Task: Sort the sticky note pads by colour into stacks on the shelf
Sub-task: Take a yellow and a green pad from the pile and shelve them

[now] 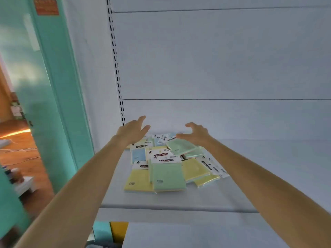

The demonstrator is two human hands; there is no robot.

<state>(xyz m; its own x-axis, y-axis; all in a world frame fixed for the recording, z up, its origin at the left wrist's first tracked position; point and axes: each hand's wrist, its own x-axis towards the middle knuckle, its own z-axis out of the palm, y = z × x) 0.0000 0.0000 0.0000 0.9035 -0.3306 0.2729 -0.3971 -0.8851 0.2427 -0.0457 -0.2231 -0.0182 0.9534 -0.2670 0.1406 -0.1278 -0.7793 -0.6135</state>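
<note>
A loose pile of packaged sticky note pads lies on the white shelf (250, 176), mixed by colour. A green pad (168, 176) rests on top at the front, a yellow pad (137, 179) to its left, another yellow pad (194, 169) to its right, and a blue pad (138, 155) farther back. A second green pad (180, 146) sits tilted near the back. My left hand (133, 130) hovers over the pile's back left, fingers spread. My right hand (196, 134) hovers over the back right, fingers curled and apart. Neither hand holds anything.
The shelf's white back panel (215, 68) rises behind the pile, with a slotted upright (116, 68) at its left. A teal door frame (59, 104) stands to the left. A lower shelf (197, 235) shows below, with a yellow and teal item (111, 231) beside it.
</note>
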